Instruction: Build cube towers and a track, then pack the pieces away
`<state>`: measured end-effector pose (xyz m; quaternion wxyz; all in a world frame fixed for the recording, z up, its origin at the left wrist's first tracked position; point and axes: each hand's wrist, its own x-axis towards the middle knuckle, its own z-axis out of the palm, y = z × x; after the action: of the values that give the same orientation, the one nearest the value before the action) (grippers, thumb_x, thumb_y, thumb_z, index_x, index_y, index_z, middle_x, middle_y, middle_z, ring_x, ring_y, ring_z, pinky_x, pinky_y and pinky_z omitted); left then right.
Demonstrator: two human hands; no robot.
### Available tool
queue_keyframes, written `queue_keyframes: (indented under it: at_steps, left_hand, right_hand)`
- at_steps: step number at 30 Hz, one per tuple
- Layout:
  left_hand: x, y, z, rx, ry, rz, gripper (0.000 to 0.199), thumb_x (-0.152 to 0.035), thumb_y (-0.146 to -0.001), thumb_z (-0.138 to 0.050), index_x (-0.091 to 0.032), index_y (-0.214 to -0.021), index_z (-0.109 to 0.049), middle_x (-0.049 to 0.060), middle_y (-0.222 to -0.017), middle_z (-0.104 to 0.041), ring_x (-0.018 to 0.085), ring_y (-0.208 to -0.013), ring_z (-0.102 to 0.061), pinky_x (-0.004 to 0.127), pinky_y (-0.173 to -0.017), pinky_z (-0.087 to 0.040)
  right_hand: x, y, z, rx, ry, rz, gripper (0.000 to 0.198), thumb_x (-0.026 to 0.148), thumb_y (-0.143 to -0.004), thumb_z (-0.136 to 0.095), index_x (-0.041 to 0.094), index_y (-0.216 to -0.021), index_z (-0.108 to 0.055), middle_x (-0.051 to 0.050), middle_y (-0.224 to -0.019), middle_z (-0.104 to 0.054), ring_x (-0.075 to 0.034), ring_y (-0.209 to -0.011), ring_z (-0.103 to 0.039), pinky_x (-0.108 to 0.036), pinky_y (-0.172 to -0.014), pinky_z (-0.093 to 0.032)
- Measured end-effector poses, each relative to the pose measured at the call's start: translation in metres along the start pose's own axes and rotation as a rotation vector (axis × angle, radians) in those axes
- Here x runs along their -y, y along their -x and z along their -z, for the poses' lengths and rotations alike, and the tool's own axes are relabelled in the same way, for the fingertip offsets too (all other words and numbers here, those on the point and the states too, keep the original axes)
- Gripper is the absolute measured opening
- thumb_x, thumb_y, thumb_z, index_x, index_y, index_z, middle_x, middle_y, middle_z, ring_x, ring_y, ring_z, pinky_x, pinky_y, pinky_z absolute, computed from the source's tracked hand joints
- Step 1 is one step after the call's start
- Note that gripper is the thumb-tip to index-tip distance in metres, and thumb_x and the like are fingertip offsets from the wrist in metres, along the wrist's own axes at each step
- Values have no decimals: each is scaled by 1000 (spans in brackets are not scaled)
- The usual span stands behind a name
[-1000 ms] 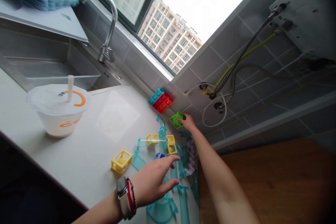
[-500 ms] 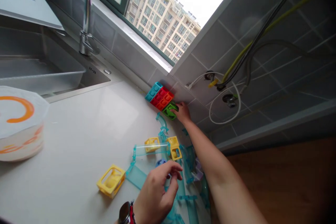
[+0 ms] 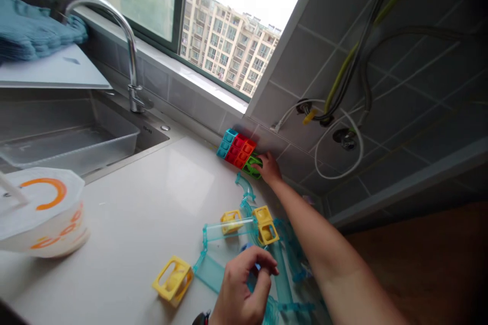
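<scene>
Against the tiled wall stands a stack of cube blocks: blue cubes [image 3: 227, 143], red cubes [image 3: 237, 150] with an orange edge, and a green cube block [image 3: 252, 165] at its near end. My right hand [image 3: 270, 168] grips the green block, its fingertips partly hidden. My left hand [image 3: 249, 284] hovers above the translucent teal track pieces [image 3: 213, 271], fingers loosely curled with a gap to the thumb and nothing visible in them. Behind those fingers a blue piece [image 3: 247, 247] shows in part. Yellow cube blocks [image 3: 266, 225] sit among the track, and another yellow block [image 3: 173, 280] stands to the left.
A lidded cup [image 3: 57, 233] with a straw stands on the white counter [image 3: 145, 213] at left. Beyond it are a sink [image 3: 152, 137], a tap [image 3: 131, 56] and a board [image 3: 57, 73] with blue cloths [image 3: 34, 30]. Cables [image 3: 345, 76] hang along the right wall.
The camera view has shifted, so the counter things sit lower and further right. My right hand stays on the green block; my left hand remains loosely curled over the track.
</scene>
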<state>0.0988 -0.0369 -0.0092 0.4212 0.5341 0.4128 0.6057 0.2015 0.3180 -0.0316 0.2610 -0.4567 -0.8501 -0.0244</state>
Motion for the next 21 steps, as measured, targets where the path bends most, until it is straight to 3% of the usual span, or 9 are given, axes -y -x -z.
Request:
queue_keyframes:
  at_steps: [6,12,17,21]
  left_hand:
    - [0,5,4,-82,-165,-121,20,-11,-93,-50,-20,-90,-68,6,-87,-72,19,-82,-66,32,-76,-52]
    - [3,10,9,-98,-339,-334,19,-11,-92,-51,-20,-88,-67,7,-87,-70,22,-87,-63,37,-82,-52]
    - [-10,31,17,-31,-415,-396,18,-11,-94,-52,-21,-91,-68,7,-90,-70,23,-89,-63,38,-84,-52]
    - [-25,58,45,-6,-501,-448,19,-10,-93,-54,-23,-96,-68,7,-97,-71,25,-97,-64,41,-89,-52]
  right_hand:
    - [30,35,43,-160,-57,-108,47,40,-90,-72,15,-130,-67,-20,-141,-55,-37,-125,-52,-52,-109,-40]
    - [73,112,114,-362,-212,-264,32,40,-99,-53,14,-103,-72,-18,-116,-66,-31,-115,-60,-45,-106,-45]
    - [153,229,171,-543,-379,-364,37,41,-106,-37,20,-101,-68,-12,-106,-71,-26,-102,-67,-37,-88,-54]
    - [210,348,180,-566,-579,-426,25,35,-104,-46,27,-93,-67,-6,-95,-70,-26,-94,-68,-38,-86,-54]
